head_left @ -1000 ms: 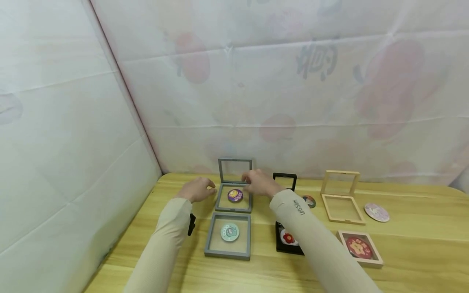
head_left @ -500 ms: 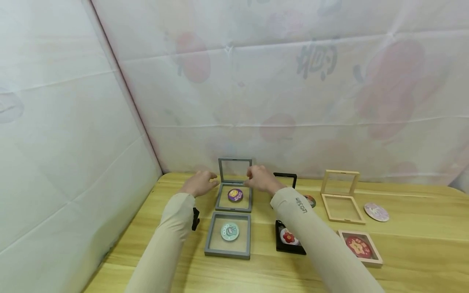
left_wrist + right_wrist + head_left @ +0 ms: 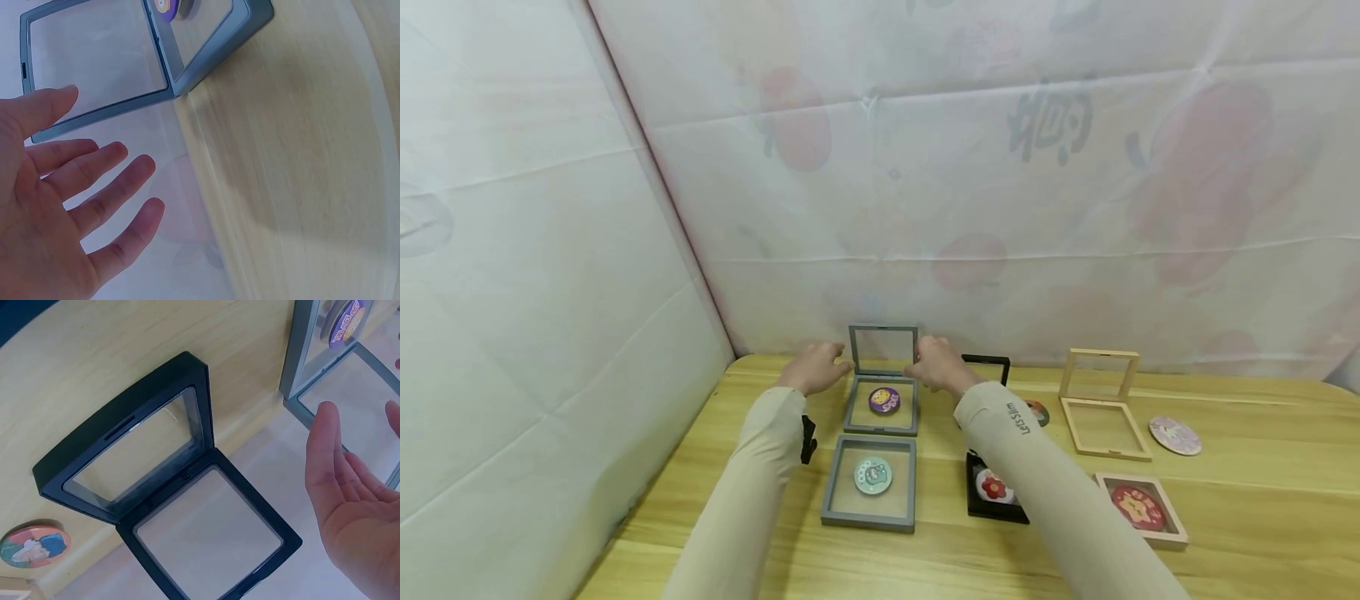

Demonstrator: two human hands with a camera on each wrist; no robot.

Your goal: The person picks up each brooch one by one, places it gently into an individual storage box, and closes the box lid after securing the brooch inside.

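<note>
A grey hinged display frame [image 3: 857, 404] lies at the back of the table with its clear-windowed lid [image 3: 853, 350] raised. A round purple badge [image 3: 884, 400] with a yellow character rests in its base. My left hand [image 3: 815, 368] is at the lid's left side, fingers apart; in the left wrist view its thumb [image 3: 53, 106] overlaps the lid's rim. At the lid's right side is my right hand [image 3: 938, 367], its fingers [image 3: 325, 437] overlapping the rim in the right wrist view. Neither hand has anything in its grasp.
In front sits a closed grey frame [image 3: 831, 492] with a mint badge [image 3: 873, 475]. To the right are an open black frame [image 3: 119, 437], a black frame with a flower badge [image 3: 995, 486], an open wooden frame [image 3: 1105, 454], a pink-framed red badge [image 3: 1138, 507] and a loose lilac badge [image 3: 1176, 435].
Both hands have moved up and away, from beside the grey frame's base to either side of its raised lid. The frames and badges have stayed in place.
</note>
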